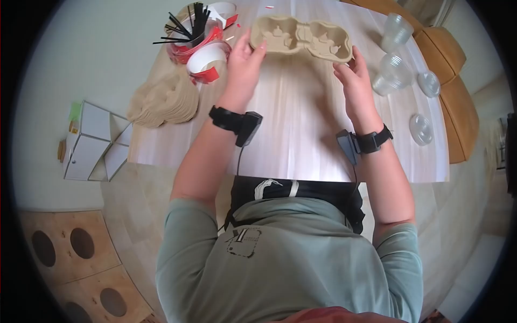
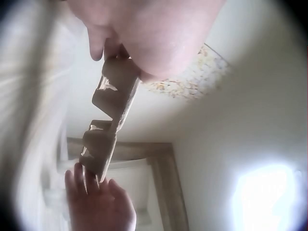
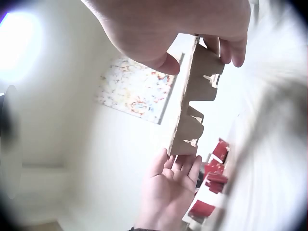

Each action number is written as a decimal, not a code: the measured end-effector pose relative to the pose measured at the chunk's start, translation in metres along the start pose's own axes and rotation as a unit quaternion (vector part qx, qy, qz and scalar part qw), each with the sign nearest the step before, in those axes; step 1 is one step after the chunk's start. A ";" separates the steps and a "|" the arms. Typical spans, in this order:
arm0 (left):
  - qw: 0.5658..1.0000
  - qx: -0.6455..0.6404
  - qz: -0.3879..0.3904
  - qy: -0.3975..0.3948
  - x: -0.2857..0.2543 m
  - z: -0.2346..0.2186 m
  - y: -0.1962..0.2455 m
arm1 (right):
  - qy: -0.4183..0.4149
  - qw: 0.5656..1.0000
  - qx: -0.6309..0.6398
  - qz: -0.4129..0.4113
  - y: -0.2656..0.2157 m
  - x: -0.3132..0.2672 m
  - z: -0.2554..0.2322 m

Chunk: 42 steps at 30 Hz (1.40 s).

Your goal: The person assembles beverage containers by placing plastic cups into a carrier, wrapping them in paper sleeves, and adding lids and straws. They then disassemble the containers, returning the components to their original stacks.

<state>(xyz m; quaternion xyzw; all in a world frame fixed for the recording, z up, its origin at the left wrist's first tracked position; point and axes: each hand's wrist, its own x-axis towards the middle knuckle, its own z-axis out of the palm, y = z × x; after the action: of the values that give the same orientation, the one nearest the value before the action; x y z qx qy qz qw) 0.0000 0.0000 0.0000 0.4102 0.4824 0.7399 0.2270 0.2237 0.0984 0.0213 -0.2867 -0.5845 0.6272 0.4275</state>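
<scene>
A brown molded cardboard tray with two cup wells (image 1: 301, 39) is held up above the far part of the table, both wells facing up. The left hand (image 1: 245, 67) grips its left end, thumb on the near rim. At the other end, the right hand (image 1: 355, 81) pinches the right corner between thumb and fingers. In the left wrist view the tray (image 2: 103, 115) appears edge-on, the left hand (image 2: 144, 33) above it and the right hand (image 2: 101, 204) at its far end. The right wrist view shows the tray (image 3: 190, 96) between both hands.
On the left of the table (image 1: 291, 145) are a stack of brown trays (image 1: 164, 99), black straws (image 1: 196, 24) in a container, and white bowls (image 1: 207, 56) with red pieces. Clear plastic cups (image 1: 396, 70) and lids (image 1: 421, 129) lie on the right, beside a brown seat (image 1: 458, 107).
</scene>
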 end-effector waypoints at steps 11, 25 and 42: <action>0.993 0.022 -0.114 -0.031 -0.008 0.012 -0.063 | -0.012 0.992 -0.013 0.126 0.056 0.021 -0.044; 0.980 0.061 -0.180 -0.057 -0.008 0.004 -0.069 | -0.004 0.986 0.002 0.167 0.056 0.023 -0.044; 0.985 0.044 -0.168 0.017 -0.016 0.008 -0.076 | -0.082 0.927 -0.320 -0.180 -0.041 -0.025 -0.090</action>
<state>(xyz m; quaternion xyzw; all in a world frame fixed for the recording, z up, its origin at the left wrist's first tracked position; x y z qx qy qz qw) 0.0112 0.0256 -0.0726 0.3206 0.5802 0.6760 0.3219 0.3212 0.1185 0.0444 -0.2454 -0.8290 0.3407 0.3694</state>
